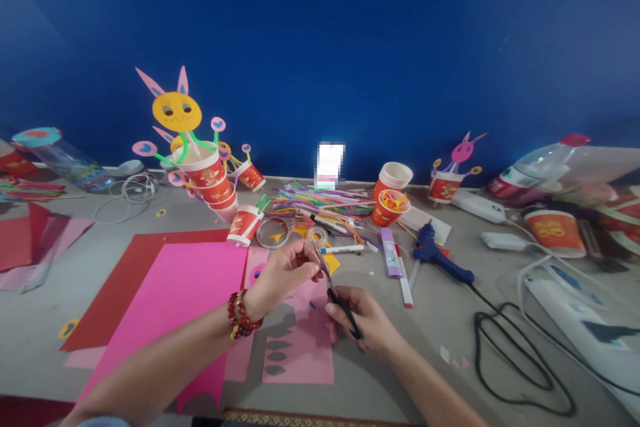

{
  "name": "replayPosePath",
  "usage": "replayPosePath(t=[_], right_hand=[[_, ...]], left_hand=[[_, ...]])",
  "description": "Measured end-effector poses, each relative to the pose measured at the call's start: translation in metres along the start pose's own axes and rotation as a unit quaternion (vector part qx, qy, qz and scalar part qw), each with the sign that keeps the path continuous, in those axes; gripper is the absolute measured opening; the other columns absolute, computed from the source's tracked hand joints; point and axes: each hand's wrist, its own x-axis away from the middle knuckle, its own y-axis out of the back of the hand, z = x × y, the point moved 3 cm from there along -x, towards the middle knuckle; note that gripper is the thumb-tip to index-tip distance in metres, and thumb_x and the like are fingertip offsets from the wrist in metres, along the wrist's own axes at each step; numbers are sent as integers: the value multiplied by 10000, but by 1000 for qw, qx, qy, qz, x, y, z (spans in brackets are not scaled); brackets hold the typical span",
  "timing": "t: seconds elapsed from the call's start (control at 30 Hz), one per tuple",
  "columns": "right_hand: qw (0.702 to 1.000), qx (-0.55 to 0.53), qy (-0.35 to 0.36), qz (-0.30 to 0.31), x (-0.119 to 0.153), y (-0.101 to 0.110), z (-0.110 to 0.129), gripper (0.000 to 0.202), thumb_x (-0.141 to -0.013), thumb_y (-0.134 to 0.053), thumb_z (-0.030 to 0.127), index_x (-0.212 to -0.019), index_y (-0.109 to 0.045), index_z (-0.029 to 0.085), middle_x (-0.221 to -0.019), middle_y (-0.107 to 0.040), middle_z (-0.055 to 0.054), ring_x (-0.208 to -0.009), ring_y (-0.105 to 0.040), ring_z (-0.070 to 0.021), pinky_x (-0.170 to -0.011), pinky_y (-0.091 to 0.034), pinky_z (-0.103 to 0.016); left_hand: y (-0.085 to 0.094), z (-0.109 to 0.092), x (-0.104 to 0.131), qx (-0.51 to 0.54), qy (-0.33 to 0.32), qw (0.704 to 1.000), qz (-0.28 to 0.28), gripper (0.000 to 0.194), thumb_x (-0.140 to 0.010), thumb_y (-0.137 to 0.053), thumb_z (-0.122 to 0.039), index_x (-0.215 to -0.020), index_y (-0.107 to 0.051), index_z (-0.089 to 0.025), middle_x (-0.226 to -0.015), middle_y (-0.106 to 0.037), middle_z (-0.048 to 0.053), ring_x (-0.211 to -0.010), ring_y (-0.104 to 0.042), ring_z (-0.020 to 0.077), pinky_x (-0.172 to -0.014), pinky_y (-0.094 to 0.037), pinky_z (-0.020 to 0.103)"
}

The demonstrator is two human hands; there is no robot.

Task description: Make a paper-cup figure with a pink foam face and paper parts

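Observation:
My right hand (pixel 361 320) is closed around the black handles of a pair of scissors (pixel 341 305), whose blades point up and left. The tips reach close to my left hand (pixel 295 267), where thumb and fingers are pinched together. Whatever sits in that pinch is too small to name. Under both hands lies a light pink sheet (pixel 310 353) with several leaf-shaped holes along its left side. A bright pink sheet (pixel 170 307) rests over a red sheet (pixel 113 293) to the left of it, partly beneath my left forearm. A red bead bracelet circles my left wrist.
Stacked paper cups (pixel 210 177) with a yellow bunny face (pixel 177 111) stand back left. Pipe cleaners (pixel 320 203) lie in the middle. A blue glue gun (pixel 440 253) trails its black cord at right, near a glue stick (pixel 390 253). A lit phone (pixel 330 163) leans at the wall.

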Motion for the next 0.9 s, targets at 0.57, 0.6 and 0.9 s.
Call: replayPosePath(t=[0.57,0.6,0.9], right_hand=[[944,208,65,-246,1,56,16,279,-754,-723,430,-837,-574,210,-661,-625,1,-446,-497,-127,-369,-361,-217],[938,227,64,-253,1,60,16,250,-770,-701,412,-853,-574,214,-667,-630,0,-460,-521,-139,-385,-370,-225],[818,503,36,-275,3,63,22,199,-826,-582,385,-724,-527,223,-639,-614,15,-581,-568,-168,-501,-274,-237]], left_hand=[[5,9,-3,16,42,998,-35,190,-777,-713,-313,-808,-598,-165,-692,-615,-21,-626,-575,99,-624,-449,217],[5,9,-2,23,40,998,-33,191,-779,-715,-311,-823,-602,-164,-704,-631,-13,-638,-583,102,-635,-455,221],[3,6,2,6,9,1000,-6,179,-813,-686,-291,-919,-658,-150,-791,-716,44,-725,-603,121,-683,-438,226]])
